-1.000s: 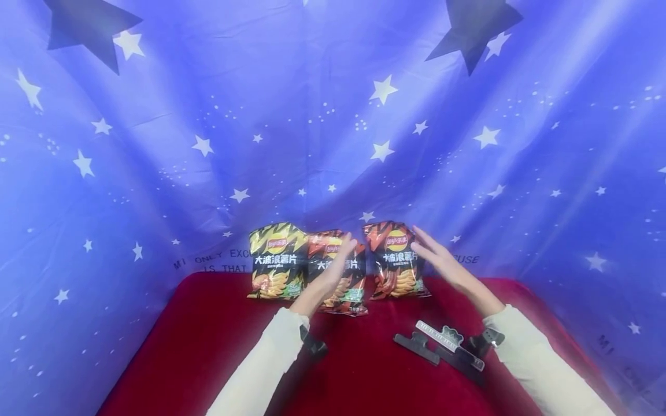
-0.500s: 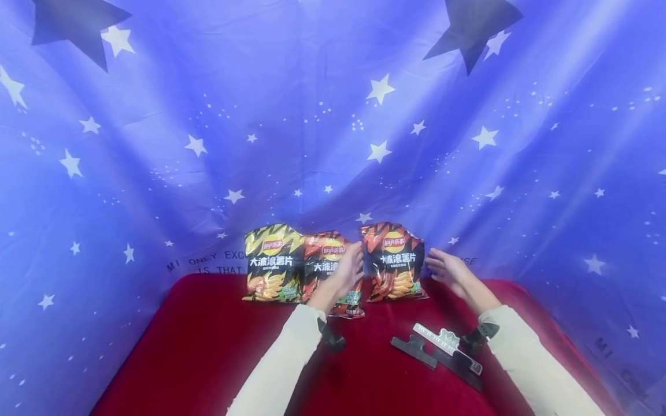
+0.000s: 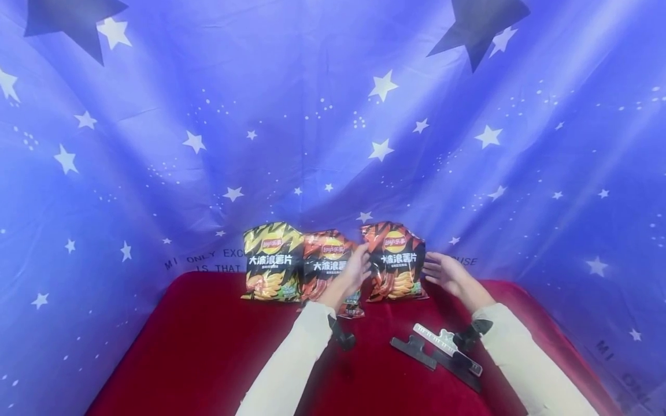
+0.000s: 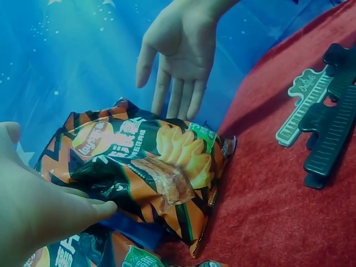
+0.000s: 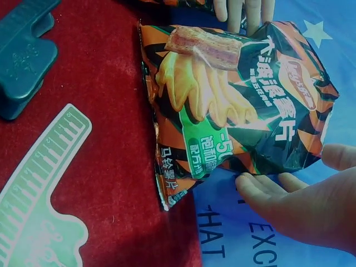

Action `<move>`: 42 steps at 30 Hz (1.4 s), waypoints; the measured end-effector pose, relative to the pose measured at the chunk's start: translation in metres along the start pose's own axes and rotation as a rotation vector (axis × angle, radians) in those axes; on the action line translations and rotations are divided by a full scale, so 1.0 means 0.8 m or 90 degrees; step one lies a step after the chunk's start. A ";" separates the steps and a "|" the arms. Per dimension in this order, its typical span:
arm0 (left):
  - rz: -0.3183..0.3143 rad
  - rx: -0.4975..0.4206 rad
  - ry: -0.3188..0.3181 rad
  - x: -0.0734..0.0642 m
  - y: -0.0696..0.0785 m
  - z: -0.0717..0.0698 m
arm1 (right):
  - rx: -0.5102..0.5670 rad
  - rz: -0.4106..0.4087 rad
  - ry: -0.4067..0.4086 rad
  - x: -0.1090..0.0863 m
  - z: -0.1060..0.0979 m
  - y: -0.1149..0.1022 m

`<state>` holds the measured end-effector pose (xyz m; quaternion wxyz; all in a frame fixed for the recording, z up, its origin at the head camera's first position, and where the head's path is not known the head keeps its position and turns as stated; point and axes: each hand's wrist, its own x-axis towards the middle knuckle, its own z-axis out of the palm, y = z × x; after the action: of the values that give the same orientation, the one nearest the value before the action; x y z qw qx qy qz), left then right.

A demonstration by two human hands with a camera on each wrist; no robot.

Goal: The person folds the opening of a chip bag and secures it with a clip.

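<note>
Three chip bags stand in a row at the table's back: a yellow one (image 3: pixel 272 263), a red one (image 3: pixel 318 271) in the middle, and another red one (image 3: pixel 394 263) on the right. My left hand (image 3: pixel 354 271) is at the left side of the right-hand bag and covers part of the middle bag. On the other side, my right hand (image 3: pixel 450 275) has its fingertips close to the bag's right edge. Both hands have their fingers extended, the bag between them. In the right wrist view the fingertips (image 5: pixel 253 186) lie right along the side of the bag (image 5: pixel 233 100).
Nearer on the red cloth-covered table (image 3: pixel 208 346) lie a white clip with ruler marks (image 3: pixel 442 341) and black clips, one of them (image 3: pixel 413 351) to the left, by the right forearm. A blue starry curtain (image 3: pixel 312 144) hangs behind the table.
My left hand has moved right, from in front of the middle bag to the right-hand bag's left side. My right hand has come down from the bag's upper corner to its side.
</note>
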<state>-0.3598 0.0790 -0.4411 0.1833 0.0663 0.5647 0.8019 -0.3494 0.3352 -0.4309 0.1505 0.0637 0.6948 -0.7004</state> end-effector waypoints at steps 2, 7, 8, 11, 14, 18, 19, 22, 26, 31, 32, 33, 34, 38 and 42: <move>0.003 -0.002 0.000 -0.001 0.001 0.001 | 0.013 -0.003 0.008 -0.001 0.001 -0.002; 0.018 -0.028 0.001 -0.007 0.002 0.005 | 0.065 -0.010 0.021 -0.008 0.002 -0.008; 0.022 -0.032 0.005 -0.008 0.002 0.006 | 0.072 -0.012 0.022 -0.009 0.003 -0.009; 0.034 -0.026 0.025 -0.013 0.004 0.013 | 0.099 -0.014 0.030 -0.013 0.005 -0.012; 0.063 0.021 0.065 -0.017 0.006 0.020 | 0.125 -0.031 0.031 -0.017 0.009 -0.015; 0.122 0.099 0.119 -0.025 0.012 0.028 | 0.133 -0.067 0.030 -0.026 0.015 -0.022; 0.137 0.116 0.135 -0.027 0.014 0.029 | 0.125 -0.075 0.032 -0.030 0.017 -0.024; 0.183 0.153 0.175 -0.031 0.021 0.030 | 0.099 -0.100 0.039 -0.041 0.022 -0.034; 0.222 0.207 0.203 -0.038 0.037 0.029 | 0.070 -0.138 0.060 -0.059 0.027 -0.050; 0.248 0.266 0.205 -0.054 0.066 0.027 | 0.038 -0.187 0.092 -0.084 0.037 -0.075; 0.249 0.275 0.207 -0.057 0.073 0.026 | 0.021 -0.197 0.101 -0.089 0.040 -0.081; 0.251 0.279 0.204 -0.061 0.079 0.024 | -0.001 -0.206 0.112 -0.094 0.044 -0.086; 0.252 0.276 0.197 -0.065 0.086 0.022 | -0.020 -0.213 0.124 -0.099 0.047 -0.091; 0.237 0.252 0.140 -0.083 0.111 0.009 | -0.067 -0.233 0.145 -0.116 0.060 -0.105; 0.215 0.242 0.077 -0.104 0.131 -0.012 | -0.048 -0.239 0.118 -0.131 0.076 -0.112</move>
<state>-0.3093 0.0090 -0.3384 -0.0028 0.1447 0.6962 0.7031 -0.2697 0.2867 -0.3126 -0.0444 -0.0083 0.7308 -0.6811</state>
